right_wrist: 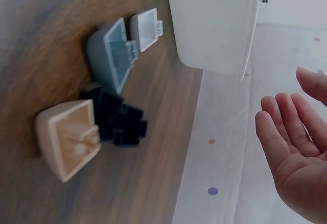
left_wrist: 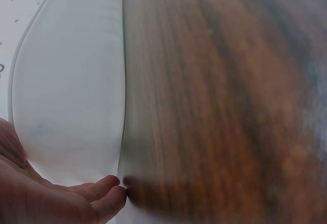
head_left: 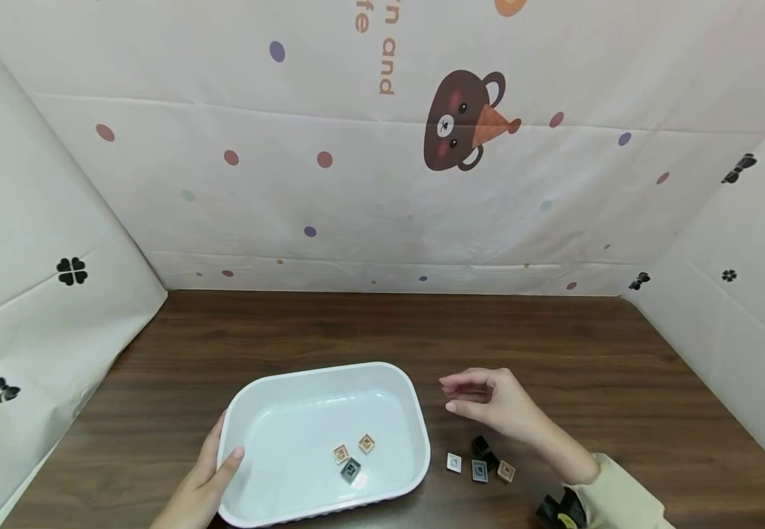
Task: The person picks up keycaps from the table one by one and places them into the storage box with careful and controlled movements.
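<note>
A white tray (head_left: 289, 448) (left_wrist: 71, 81) (right_wrist: 212, 24) has its left end gripped by my left hand (head_left: 202, 481) (left_wrist: 66, 198), thumb over the rim and fingers along the outer wall. Inside lie two beige keycaps (head_left: 340, 453) (head_left: 366, 443) and a dark grey one (head_left: 350, 469). My right hand (head_left: 496, 402) (right_wrist: 301, 147) hovers right of the tray, holding nothing, fingers gently bent and thumb apart. Below it on the table are a white keycap (head_left: 453, 462) (right_wrist: 145, 29), a grey-blue one (head_left: 479, 471) (right_wrist: 110, 55), a beige one (head_left: 505, 471) (right_wrist: 69, 137) and black ones (head_left: 480, 445) (right_wrist: 127, 126).
The brown wooden table (head_left: 289, 323) is bordered by a printed white cloth (head_left: 356, 206) behind, with white cloth panels (head_left: 31, 308) (head_left: 726, 323) at both sides. A black object (head_left: 557, 510) with a yellow mark is by the right sleeve (head_left: 620, 492).
</note>
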A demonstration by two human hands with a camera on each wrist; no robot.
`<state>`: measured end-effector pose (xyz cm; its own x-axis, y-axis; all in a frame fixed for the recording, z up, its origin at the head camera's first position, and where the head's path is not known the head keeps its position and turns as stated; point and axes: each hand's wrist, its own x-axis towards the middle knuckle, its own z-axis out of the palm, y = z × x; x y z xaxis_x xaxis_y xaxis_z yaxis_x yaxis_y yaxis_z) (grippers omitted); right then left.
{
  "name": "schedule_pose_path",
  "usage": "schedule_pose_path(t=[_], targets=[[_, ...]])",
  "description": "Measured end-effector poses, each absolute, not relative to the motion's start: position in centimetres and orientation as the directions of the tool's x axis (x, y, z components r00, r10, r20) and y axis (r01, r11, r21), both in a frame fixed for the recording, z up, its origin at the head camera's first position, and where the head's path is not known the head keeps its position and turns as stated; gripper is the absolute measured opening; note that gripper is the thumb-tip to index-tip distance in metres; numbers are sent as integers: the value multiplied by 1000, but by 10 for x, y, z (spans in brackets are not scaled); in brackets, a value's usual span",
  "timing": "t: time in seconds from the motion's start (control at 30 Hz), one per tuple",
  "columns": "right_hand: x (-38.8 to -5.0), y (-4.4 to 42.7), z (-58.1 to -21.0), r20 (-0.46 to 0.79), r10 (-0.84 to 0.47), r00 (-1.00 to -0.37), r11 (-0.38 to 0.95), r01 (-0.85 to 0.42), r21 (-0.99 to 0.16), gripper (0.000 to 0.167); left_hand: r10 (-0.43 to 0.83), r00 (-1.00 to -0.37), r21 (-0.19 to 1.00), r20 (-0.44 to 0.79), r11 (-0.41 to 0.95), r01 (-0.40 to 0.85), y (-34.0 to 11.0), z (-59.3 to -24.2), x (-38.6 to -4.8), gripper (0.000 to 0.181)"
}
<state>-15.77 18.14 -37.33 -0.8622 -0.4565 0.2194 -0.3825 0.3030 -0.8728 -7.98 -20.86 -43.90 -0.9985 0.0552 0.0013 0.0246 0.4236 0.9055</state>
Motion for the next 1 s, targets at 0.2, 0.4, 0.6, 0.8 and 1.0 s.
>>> schedule_pose_path(t=[0.2, 0.4, 0.6, 0.8, 1.0], targets=[[-155, 190, -379, 206, -443, -873, 314, -366, -876, 29, 53, -999, 900, 10, 435, 32, -209, -439, -80, 56], [-154, 198, -385, 184, -418, -890, 320, -334, -887, 31, 58, -998, 898, 8, 438, 33, -209, -440, -80, 56], [-152, 204, -390, 163, -408, -898, 339, -315, -886, 32, 61, -998, 899, 7, 436, 33, -209, -440, -80, 56], [-151, 208, -394, 162, -396, -904, 350, -312, -883, 32, 60, -998, 898, 10, 438, 36, -208, -439, -80, 56], [-150, 211, -398, 153, -385, -910, 364, -302, -881, 32, 59, -998, 892, 8, 451, 34, -209, -439, -80, 56]])
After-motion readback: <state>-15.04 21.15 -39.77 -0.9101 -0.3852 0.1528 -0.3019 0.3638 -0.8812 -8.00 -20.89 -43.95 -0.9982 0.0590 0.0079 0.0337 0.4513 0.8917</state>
